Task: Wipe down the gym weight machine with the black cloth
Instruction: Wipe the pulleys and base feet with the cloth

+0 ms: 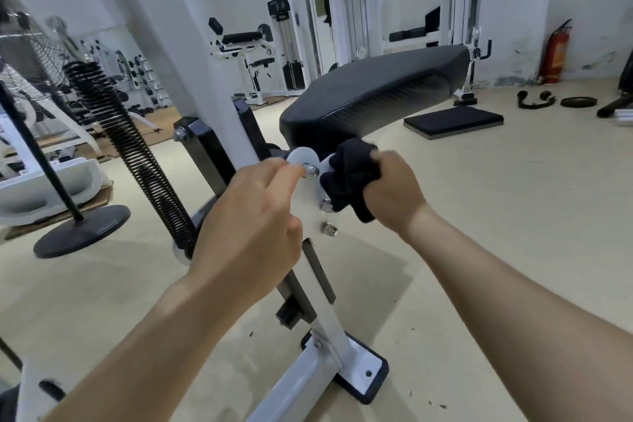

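While the right hand (394, 195) is clenched round the bunched black cloth (346, 178), it presses the cloth against the right edge of the white bracket (311, 204) on the gym weight machine (205, 62). The left hand (250, 226), fingers close together and curled, grips the bracket's left edge, one fingertip beside its top bolt (310, 169). Above the bracket sits the black seat pad (373, 92). Left of the bracket slants a black coil spring (130, 147), and below it lies a foot plate (363, 370).
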Tool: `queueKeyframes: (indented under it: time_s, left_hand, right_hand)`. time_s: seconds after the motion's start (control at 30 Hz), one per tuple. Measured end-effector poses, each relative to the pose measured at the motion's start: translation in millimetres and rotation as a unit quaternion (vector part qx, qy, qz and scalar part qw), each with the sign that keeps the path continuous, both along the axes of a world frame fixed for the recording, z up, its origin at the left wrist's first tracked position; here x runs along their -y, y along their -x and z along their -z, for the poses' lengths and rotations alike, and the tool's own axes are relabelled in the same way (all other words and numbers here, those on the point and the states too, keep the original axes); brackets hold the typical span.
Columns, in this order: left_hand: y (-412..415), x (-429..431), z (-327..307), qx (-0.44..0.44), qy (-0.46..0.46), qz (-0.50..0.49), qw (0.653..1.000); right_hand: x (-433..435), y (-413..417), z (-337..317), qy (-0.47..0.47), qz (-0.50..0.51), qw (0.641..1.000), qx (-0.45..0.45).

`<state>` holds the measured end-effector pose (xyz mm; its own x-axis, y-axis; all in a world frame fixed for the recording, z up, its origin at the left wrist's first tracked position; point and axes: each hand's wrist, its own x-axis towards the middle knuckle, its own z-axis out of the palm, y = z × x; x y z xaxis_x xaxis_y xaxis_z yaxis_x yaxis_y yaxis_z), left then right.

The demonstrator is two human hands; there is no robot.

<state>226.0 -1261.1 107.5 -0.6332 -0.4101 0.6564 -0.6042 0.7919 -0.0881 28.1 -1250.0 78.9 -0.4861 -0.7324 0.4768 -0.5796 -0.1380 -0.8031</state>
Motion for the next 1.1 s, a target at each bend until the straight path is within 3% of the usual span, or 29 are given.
queueKeyframes:
  time_s: [0.03,0.1,0.2,0.27,0.37,0.47,0.57,0.77,0.83,0.9,0.97,1.03,1.1]
  left_hand:
    - [3.3,-2.1,-3.2,-0.002,-0.002,0.004,1.000]
    - [13.4,-4.3,-10.6,0.001,-0.004,0.008,1.000]
    - [35.5,6.1,-16.1,0.107,0.023,-0.016,0.994]
    - [53.7,22.7,-13.9,0.223,0.061,-0.049,0.972]
    - [71.0,37.8,-0.1,0.337,0.116,-0.050,0.933]
    - [79.1,30.9,22.5,0.358,0.155,-0.104,0.915]
    - [67.7,16.1,44.2,0.446,0.231,-0.101,0.859]
    - [39.2,-3.4,52.2,0.369,0.081,-0.114,0.919]
    - [39.4,-5.4,53.5,0.366,0.041,-0.113,0.923]
    - [34.2,-10.8,51.0,0.324,0.013,-0.108,0.940]
    - [27.5,-14.1,46.3,0.266,0.008,-0.134,0.955]
    - [27.4,-10.2,38.7,0.209,0.045,-0.161,0.964]
    - [32.2,-0.5,30.4,0.127,0.072,-0.133,0.980]
  right_hand:
    - [2.8,-6.1,1.3,0.045,-0.034,0.998,-0.007]
    - [8.1,-19.5,22.0,0.029,-0.026,0.994,-0.105]
    - [8.6,-21.3,50.0,0.028,-0.016,0.991,-0.133]
    - [9.1,-15.2,52.6,0.028,-0.013,0.997,-0.075]
    - [4.3,-13.8,58.0,-0.054,-0.034,0.991,0.121]
    - [-5.5,-10.5,68.8,-0.132,-0.088,0.923,0.351]
    - [-13.2,2.4,64.5,-0.194,-0.156,0.881,0.403]
    - [-24.7,-11.1,61.1,-0.239,-0.317,0.753,0.525]
    - [-28.0,-10.9,53.1,-0.264,-0.360,0.739,0.505]
    - [-28.7,-9.2,39.6,-0.307,-0.369,0.769,0.423]
    - [-24.9,-12.3,22.3,-0.311,-0.306,0.840,0.322]
    - [-16.1,-20.0,4.7,-0.240,-0.225,0.910,0.251]
    - [-7.2,-27.8,-6.6,-0.126,-0.172,0.950,0.228]
